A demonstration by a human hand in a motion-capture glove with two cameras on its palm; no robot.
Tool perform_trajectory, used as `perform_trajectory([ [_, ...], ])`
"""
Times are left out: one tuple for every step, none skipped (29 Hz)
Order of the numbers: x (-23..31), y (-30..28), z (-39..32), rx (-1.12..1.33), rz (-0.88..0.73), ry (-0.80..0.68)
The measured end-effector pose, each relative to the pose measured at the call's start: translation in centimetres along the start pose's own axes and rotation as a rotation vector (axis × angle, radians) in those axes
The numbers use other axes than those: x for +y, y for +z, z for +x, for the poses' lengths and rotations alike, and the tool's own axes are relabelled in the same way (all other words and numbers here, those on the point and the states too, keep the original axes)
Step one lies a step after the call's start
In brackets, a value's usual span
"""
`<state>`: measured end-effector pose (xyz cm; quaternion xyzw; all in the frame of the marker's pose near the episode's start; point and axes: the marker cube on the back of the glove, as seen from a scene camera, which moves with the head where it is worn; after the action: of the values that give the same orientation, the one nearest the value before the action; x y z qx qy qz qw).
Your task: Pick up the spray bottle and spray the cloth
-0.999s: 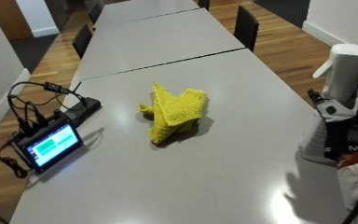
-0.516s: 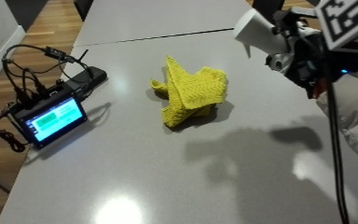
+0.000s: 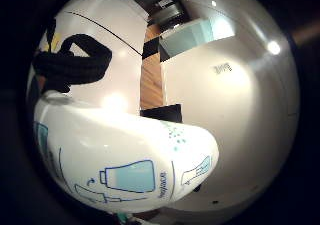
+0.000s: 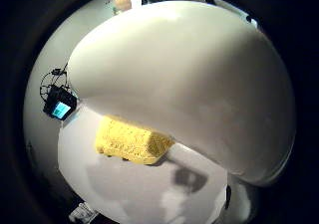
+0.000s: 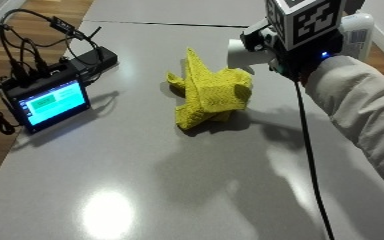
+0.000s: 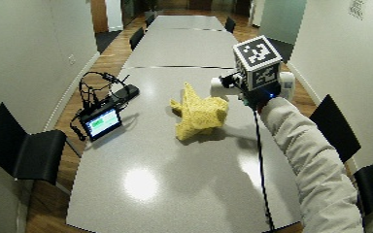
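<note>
A crumpled yellow cloth [image 5: 208,92] lies in a heap on the grey table [image 5: 145,175]. My gloved right hand [image 5: 303,67] holds the white spray bottle [image 5: 356,31] in the air just to the right of the cloth, fingers curled round it. The bottle's white spray head [image 5: 245,50] points at the cloth from close by. In the palm views the bottle [image 3: 125,155] [image 4: 189,84] fills much of the picture, with the cloth [image 4: 132,139] on the table beyond it. The wide view shows the hand [image 6: 259,94] over the table beside the cloth [image 6: 199,114].
A small device with a lit green screen [image 5: 45,102] and a tangle of black cables [image 5: 25,45] stands on the table's left side. Black chairs [image 6: 25,155] line both sides of the table. A second table [image 6: 186,46] adjoins at the far end.
The outside camera has shifted closer. My hand with the bottle has come in from the table's right edge towards the cloth, and the spray head is now near it. The cloth has not moved.
</note>
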<state>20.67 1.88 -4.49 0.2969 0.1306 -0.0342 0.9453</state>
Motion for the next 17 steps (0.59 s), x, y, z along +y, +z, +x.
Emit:
perform_trajectory([
  [-0.1, 0.1, 0.0, 0.025, -0.007, -0.008],
  [-0.2, 0.3, -0.1, 0.043, -0.015, -0.015],
  [-0.2, 0.4, -0.3, 0.056, -0.023, -0.023],
  [-0.3, 0.5, -0.6, 0.066, -0.029, -0.031],
  [-0.4, 0.6, -0.9, 0.074, -0.034, -0.039],
  [-0.5, 0.6, -1.2, 0.081, -0.036, -0.047],
  [-0.6, 0.7, -1.5, 0.088, -0.038, -0.054],
  [-0.6, 0.7, -1.7, 0.097, -0.038, -0.061],
  [-0.7, 0.7, -1.9, 0.106, -0.038, -0.067],
  [-0.7, 0.7, -2.1, 0.116, -0.038, -0.072],
  [-0.7, 0.7, -2.2, 0.123, -0.039, -0.076],
  [-0.7, 0.7, -2.4, 0.128, -0.039, -0.081],
  [-0.7, 0.7, -2.5, 0.131, -0.04, -0.086],
  [-0.7, 0.6, -2.7, 0.134, -0.041, -0.09],
  [-0.8, 0.6, -2.8, 0.138, -0.041, -0.094],
  [-0.8, 0.5, -2.8, 0.142, -0.04, -0.097],
  [-0.9, 0.5, -2.9, 0.145, -0.037, -0.099],
])
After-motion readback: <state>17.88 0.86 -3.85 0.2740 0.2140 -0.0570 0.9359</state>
